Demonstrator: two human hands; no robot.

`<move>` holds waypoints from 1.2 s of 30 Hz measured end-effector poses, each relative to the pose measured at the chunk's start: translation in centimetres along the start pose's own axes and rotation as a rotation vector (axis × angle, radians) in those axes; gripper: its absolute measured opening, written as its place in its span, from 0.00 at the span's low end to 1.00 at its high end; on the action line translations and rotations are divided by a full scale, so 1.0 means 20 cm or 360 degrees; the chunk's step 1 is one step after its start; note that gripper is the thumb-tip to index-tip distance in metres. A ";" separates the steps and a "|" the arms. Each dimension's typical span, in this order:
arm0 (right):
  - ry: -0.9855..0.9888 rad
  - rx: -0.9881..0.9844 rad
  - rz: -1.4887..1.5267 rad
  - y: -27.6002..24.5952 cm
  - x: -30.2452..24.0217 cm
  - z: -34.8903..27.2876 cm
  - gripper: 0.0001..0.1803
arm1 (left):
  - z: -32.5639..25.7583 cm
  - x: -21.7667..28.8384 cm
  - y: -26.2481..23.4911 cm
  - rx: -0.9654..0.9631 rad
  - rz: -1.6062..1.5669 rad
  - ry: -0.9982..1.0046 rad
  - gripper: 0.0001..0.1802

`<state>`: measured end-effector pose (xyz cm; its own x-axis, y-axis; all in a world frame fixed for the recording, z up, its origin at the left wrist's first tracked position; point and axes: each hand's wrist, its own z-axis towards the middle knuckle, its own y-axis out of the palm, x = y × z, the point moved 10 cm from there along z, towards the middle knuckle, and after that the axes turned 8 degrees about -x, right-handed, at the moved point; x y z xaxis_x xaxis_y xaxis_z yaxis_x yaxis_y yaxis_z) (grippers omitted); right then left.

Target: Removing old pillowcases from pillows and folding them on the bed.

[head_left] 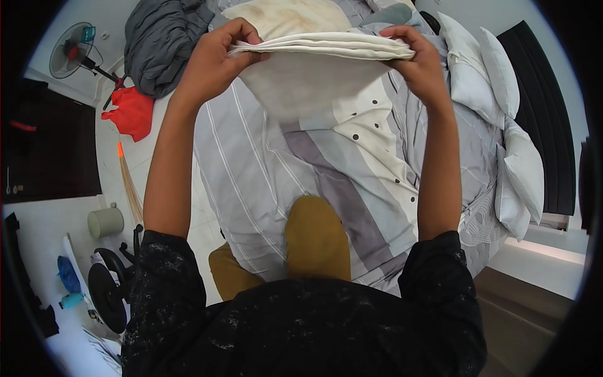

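Between my two hands a folded white cloth (314, 78) hangs above the bed, its stacked layers showing along the top edge. My left hand (221, 63) pinches its left corner, thumb below and fingers on top. At the opposite corner my right hand (419, 66) grips the layers the same way. The cloth's lower part is blurred and hangs loose. Under it spreads a grey and white striped bed cover (245, 169), with a white band carrying several dark buttons. A stained cream pillow (289, 17) lies just beyond the cloth, partly hidden by it.
White pillows (471, 75) line the right side by a dark headboard (543, 113). A dark grey bundled quilt (163, 47) sits at the far left. On the floor side are a fan (72, 50), a red bag (130, 113), a broom (129, 179) and a bin (105, 223).
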<state>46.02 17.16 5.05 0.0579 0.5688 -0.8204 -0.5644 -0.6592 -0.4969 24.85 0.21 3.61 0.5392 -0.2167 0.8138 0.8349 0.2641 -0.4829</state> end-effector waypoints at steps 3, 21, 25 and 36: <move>-0.0135 0.0107 -0.0324 -0.05 -0.21 -0.12 0.13 | -0.12 0.25 0.00 0.0111 0.0418 0.0188 0.11; 0.1316 0.0197 0.0068 0.75 1.19 -1.45 0.14 | -1.33 -1.08 0.95 0.0546 -0.0034 -0.1363 0.21; 0.1218 0.0029 -0.0274 0.78 1.21 -1.27 0.14 | -1.20 -1.12 0.94 0.0623 -0.0056 -0.1213 0.14; 0.1554 0.0048 0.0621 0.95 1.34 -1.28 0.18 | -1.48 -0.99 1.07 0.0781 -0.0313 -0.1577 0.21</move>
<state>57.99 7.29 -33.59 0.4985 -0.3327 -0.8005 -0.7064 -0.6912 -0.1526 35.32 -17.66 -32.52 -0.1055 0.4899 0.8654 0.6441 0.6967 -0.3159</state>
